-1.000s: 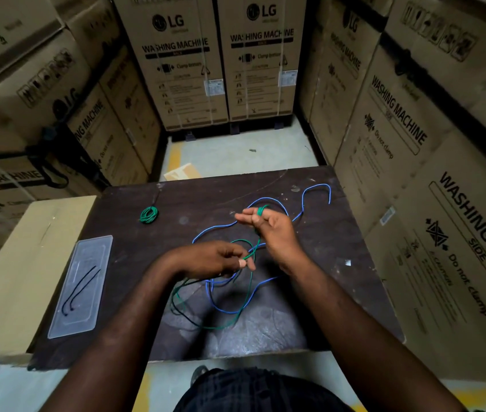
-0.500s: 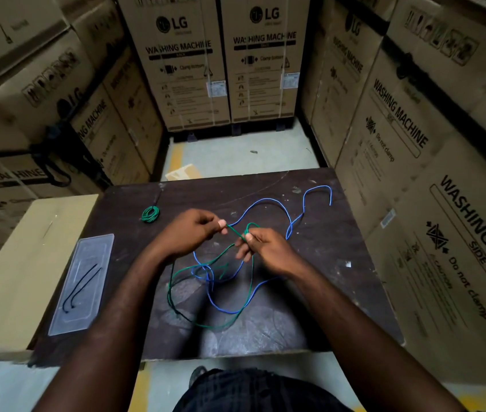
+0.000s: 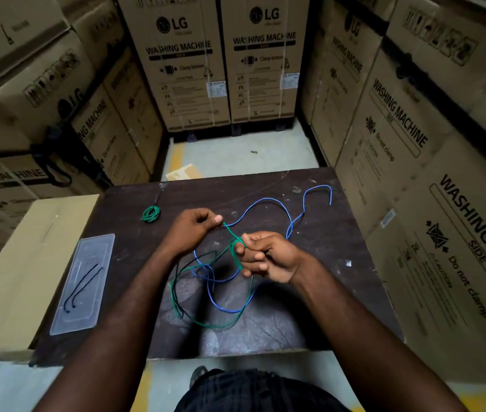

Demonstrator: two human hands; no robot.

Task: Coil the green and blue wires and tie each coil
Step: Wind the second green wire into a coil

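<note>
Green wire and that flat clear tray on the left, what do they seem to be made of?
Green wire: apparently plastic-coated, smooth and slightly glossy. It bends in soft loops that keep their curve, which hints at a metal core, though none shows. Clear tray: likely frosted translucent plastic, since what lies beneath shows through dimly.

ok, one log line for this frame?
step: coiling green wire | left hand: pinches it | right hand: grips its loops | blue wire: loose on table | green coil: left of hands
</note>
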